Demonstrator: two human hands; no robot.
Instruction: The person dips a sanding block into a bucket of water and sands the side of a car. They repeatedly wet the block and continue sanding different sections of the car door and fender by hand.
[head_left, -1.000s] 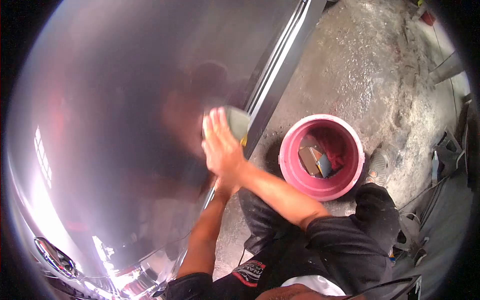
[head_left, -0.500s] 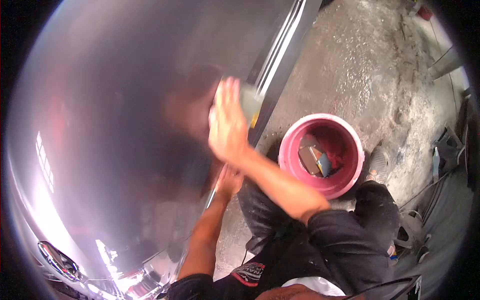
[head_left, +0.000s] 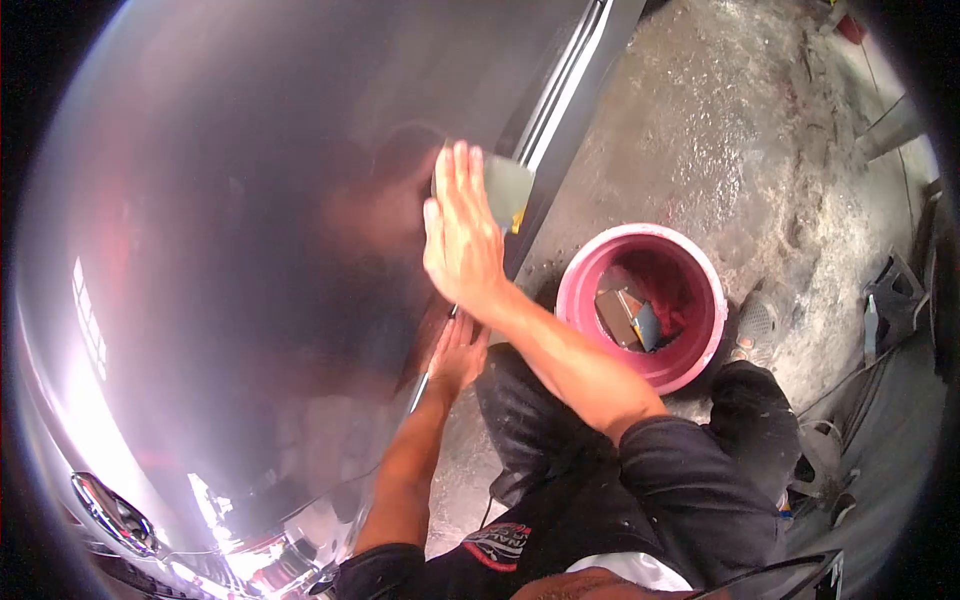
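Flat over a grey-green sheet [head_left: 510, 190] with a yellow patch, my right hand [head_left: 465, 240] holds it against the dark glossy panel [head_left: 300, 250]. The fingers point up the view, and the sheet sticks out to their right. Below it, my left hand [head_left: 457, 355] rests at the panel's edge, beside a bright trim strip [head_left: 419, 392]. Its fingers are stretched out and lie flat, with their tips just under my right wrist.
A pink bucket [head_left: 568, 300] stands on the wet concrete floor [head_left: 700, 130] to the right, with blocks or pads [head_left: 617, 317] and red cloth [head_left: 668, 300] inside. My shoe [head_left: 758, 322] is beside it. Grey frame-like parts lie at the far right.
My right hand has moved slightly up, and the sheet has shifted a little up and right with it. My left hand has hardly moved.
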